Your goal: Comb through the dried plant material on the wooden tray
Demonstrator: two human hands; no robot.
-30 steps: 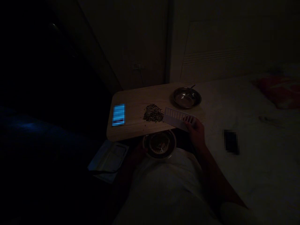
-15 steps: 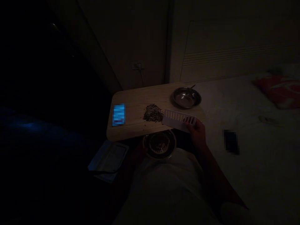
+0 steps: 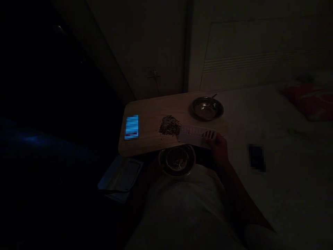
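White slotted plastic strip [image 3: 191, 139] in the right hand [image 3: 219, 147], close to a loose heap of small dark grains [image 3: 169, 125]

Gripped at its right end, with fingers closed over the last slots. Held at the near edge of a rectangular, round-cornered, light wood-grained table [image 3: 145, 109], with its left end at the right side of the heap; too dim to tell whether touching. Just below that edge, a round, shiny metal bowl [image 3: 192, 163] with dark bits inside. At its left rim, deep in shadow, the left hand [image 3: 157, 168]; cannot tell whether gripping or merely resting there. Behind the strip, on the table's far right, a second round, shiny metal bowl [image 3: 207, 113]. On the table's left, a glowing blue, pixelated rectangle [image 3: 131, 127]. Below the left corner, a pale, flat packet [image 3: 120, 177].
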